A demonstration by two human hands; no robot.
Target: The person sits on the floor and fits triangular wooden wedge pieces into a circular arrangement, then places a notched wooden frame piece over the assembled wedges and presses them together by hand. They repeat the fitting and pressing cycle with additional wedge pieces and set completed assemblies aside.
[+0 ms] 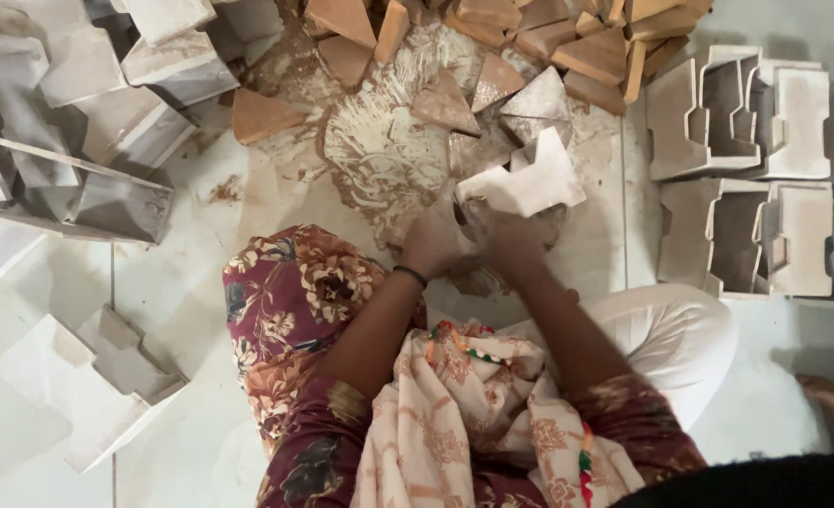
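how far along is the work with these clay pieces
Looks done: pale shaped blocks stand in rows on the right. In hand: left hand and right hand hold one pale block over the smeared floor. Apparently left: brown wedges heaped ahead.

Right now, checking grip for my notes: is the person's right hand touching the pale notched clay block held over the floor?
Touching. The head view shows the right hand closed on the lower edge of the pale notched clay block, with no gap; the left hand is beside it.
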